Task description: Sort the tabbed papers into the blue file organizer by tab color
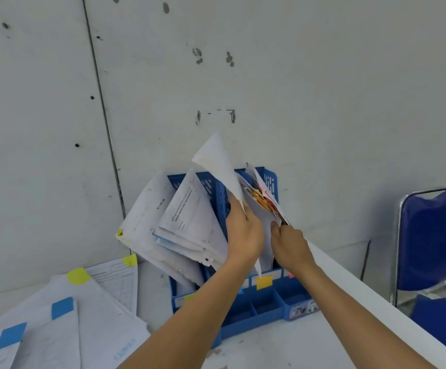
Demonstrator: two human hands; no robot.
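Observation:
The blue file organizer (pixel 267 307) stands on the white table against the wall, its slots holding leaning stacks of papers (pixel 184 225). My left hand (pixel 243 233) grips a white sheet (pixel 220 166) that curls upward above a middle slot; an orange tab (pixel 264 282) shows at its lower end. My right hand (pixel 289 243) pinches the edge of colourful printed papers (pixel 263 201) in the right-hand slot, where a pink tab (pixel 260 187) peeks out. A yellow tab (pixel 120 232) sticks from the leftmost stack.
Loose papers with yellow tabs (pixel 78 275) and blue tabs (pixel 62 307) lie spread on the table (pixel 270 347) at lower left. A blue chair (pixel 429 241) stands to the right beyond the table's edge. The grey wall (pixel 243 75) is directly behind the organizer.

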